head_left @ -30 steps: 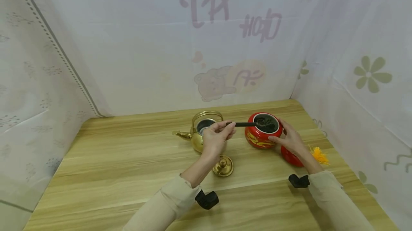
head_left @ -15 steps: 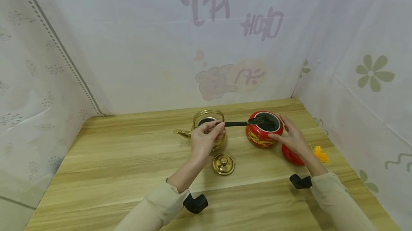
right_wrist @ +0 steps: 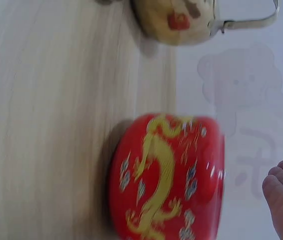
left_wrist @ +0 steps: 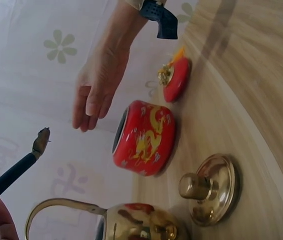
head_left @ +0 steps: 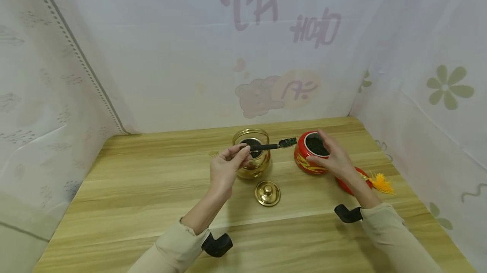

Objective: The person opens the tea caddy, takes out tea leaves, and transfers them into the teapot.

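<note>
My left hand (head_left: 225, 170) pinches the dark handle of a small scoop (head_left: 262, 147), held level above the brass teapot (head_left: 254, 170). Dark green leaf-like bits lie in the scoop's bowl, which points right toward the red jar (head_left: 304, 159). The jar stands without its lid and has dark contents. Beside and above its rim is my right hand (head_left: 336, 161), thumb and fingers apart; in the left wrist view this hand (left_wrist: 101, 80) is clear of the jar (left_wrist: 149, 137). The teapot's top is uncovered, its arched handle up.
The brass lid (head_left: 267, 193) lies in front of the teapot. Right of the jar, partly behind my right forearm, is the red lid (head_left: 346, 185) with a yellow tassel (head_left: 382, 184). Patterned cloth (head_left: 171, 53) hangs at the table's back and sides.
The scoop has come out of the jar and moved left with my left hand, loaded with dark green bits. My right hand has let go of the jar and lifted slightly leftward.
</note>
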Action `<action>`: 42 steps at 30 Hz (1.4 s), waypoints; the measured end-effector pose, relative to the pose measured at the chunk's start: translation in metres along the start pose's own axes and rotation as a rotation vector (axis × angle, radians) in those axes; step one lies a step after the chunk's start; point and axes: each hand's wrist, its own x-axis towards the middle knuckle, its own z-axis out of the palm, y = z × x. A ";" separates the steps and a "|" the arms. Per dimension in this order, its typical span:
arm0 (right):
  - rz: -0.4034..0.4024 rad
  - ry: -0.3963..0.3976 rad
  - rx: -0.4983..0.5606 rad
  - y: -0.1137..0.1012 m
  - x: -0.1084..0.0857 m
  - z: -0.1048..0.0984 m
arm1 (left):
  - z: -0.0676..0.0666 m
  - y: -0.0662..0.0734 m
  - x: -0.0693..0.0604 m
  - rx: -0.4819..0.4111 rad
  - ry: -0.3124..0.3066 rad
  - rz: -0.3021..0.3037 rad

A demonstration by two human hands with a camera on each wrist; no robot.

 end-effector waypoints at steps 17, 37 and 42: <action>-0.053 -0.076 -0.031 -0.023 0.015 0.029 | -0.038 0.008 -0.002 0.036 0.091 0.021; -0.072 -0.196 0.158 -0.025 0.039 0.071 | -0.065 0.005 0.006 0.095 0.146 0.031; -0.086 -0.205 0.147 -0.024 0.043 0.080 | -0.067 0.004 0.008 0.115 0.160 0.033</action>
